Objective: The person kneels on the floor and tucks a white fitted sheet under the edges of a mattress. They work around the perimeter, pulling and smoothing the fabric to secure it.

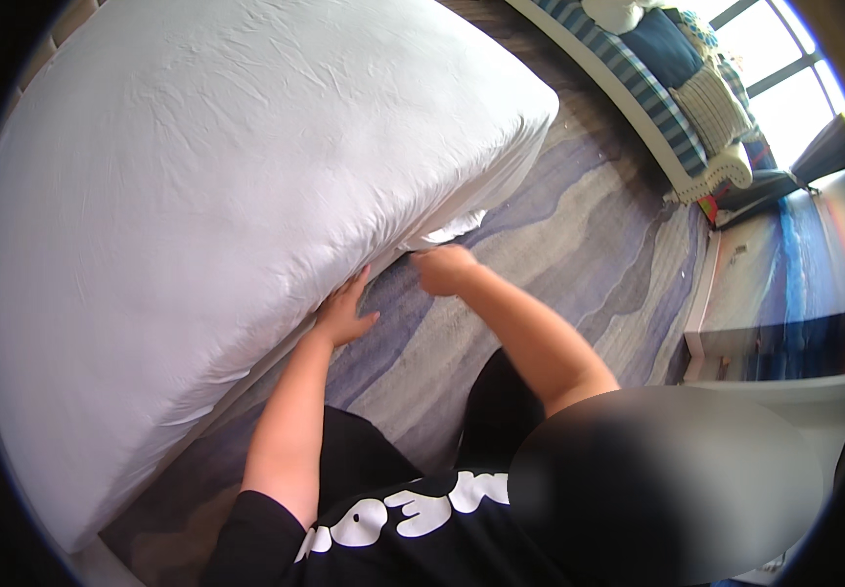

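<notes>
A white fitted sheet (178,186) covers the mattress, wrinkled on top and drawn down over its near side. My left hand (346,313) lies against that side, fingers stretched along the sheet's lower edge and thumb spread out. Farther along the same edge, my right hand (445,270) is closed, slightly blurred, at the sheet's hem. Its fingertips are partly hidden, but they appear to pinch the hem. Just beyond it, a loose flap of the sheet (457,229) hangs out from the bed's side near the floor.
Patterned grey-purple flooring (530,245) runs beside the bed. A striped blue sofa (628,83) with cushions (711,108) stands at the far right, below a window (784,59). Nearer on the right is a wall with a blue picture (799,264). My bent knees are close to the bed.
</notes>
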`<state>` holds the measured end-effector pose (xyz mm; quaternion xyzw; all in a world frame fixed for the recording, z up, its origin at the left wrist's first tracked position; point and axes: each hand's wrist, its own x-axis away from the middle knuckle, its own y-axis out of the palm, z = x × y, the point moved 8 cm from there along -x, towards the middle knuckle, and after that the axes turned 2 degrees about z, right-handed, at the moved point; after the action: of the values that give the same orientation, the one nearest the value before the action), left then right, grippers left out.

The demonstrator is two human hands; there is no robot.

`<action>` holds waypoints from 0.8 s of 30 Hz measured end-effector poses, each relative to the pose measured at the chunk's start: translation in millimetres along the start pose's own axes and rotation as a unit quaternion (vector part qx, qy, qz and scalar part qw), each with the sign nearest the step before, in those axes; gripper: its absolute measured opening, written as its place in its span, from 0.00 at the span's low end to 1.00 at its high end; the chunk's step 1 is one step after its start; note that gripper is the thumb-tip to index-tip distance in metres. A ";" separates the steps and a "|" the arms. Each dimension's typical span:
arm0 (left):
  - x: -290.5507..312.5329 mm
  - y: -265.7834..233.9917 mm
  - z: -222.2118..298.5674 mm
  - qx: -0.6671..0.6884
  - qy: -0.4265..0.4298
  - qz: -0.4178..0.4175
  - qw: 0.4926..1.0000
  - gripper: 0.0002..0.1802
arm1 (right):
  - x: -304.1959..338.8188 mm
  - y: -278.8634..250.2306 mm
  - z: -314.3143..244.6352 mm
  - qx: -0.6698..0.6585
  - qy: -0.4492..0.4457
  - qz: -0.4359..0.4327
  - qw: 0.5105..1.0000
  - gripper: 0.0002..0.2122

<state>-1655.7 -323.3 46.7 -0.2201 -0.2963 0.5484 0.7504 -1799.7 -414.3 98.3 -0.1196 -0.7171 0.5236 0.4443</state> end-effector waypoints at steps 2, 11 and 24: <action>-5.5 4.1 -2.3 0.055 0.026 -0.010 0.998 0.48 | 5.8 28.7 51.0 0.026 0.062 -0.120 0.990 0.15; -7.4 20.8 9.5 -0.215 -0.121 -0.031 0.969 0.44 | -18.7 10.0 221.2 -0.273 0.229 0.205 0.911 0.15; -73.8 48.6 92.5 -0.207 -0.322 0.128 0.915 0.33 | -89.6 19.1 334.9 -0.532 0.041 0.268 0.802 0.15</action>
<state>-1769.3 -378.5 67.2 -0.2182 -0.5974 0.6077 0.4755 -2009.0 -679.1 17.0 -0.5461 -0.8033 0.1526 0.1821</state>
